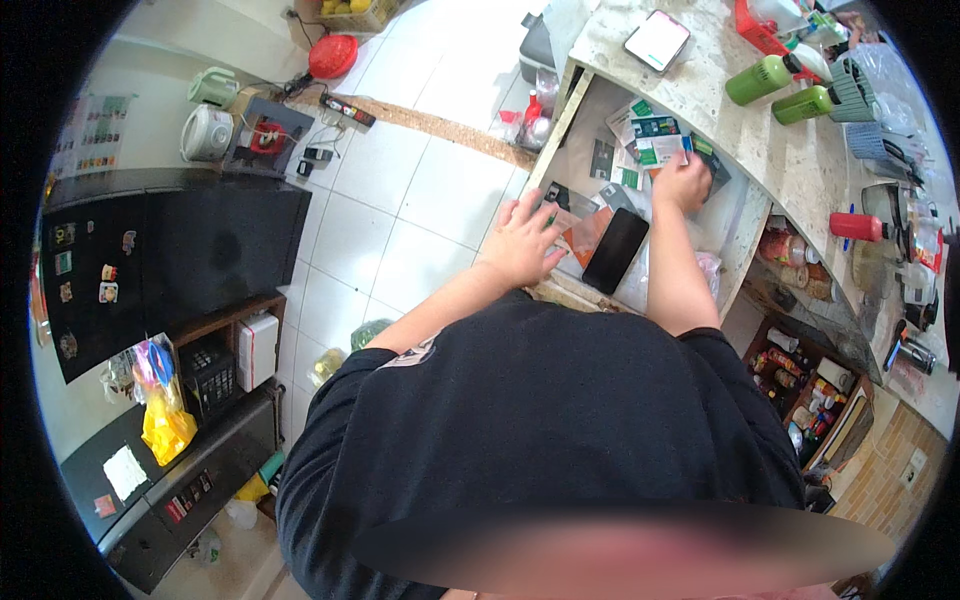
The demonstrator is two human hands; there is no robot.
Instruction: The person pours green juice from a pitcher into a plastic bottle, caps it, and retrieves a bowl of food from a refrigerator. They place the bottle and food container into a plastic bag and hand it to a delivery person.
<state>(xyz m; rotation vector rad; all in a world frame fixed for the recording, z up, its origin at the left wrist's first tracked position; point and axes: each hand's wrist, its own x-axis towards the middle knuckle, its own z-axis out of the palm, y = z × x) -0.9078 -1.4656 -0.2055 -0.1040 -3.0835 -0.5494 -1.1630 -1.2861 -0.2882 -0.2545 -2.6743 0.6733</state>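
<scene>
An open drawer point(738, 232) is pulled out in front of me, with several cards and small packets spread inside it. My right hand point(683, 183) reaches into its far part, fingers bent and closed on a green-and-white card point(660, 151). Part of that card and the fingertips are hidden. Over the drawer's left edge my left hand point(524, 242) is open, fingers spread, holding nothing. Between the two hands a black smartphone point(615, 251) lies tilted on the drawer's contents. Orange-and-grey cards point(590, 235) lie beside it.
The counter point(705, 95) above the drawer bears a lit phone point(657, 42), green bottles point(760, 79) and a red bottle point(857, 227). Shelves with jars point(785, 248) stand to the right. At left are a black fridge point(180, 250) and a white-tiled floor point(430, 190).
</scene>
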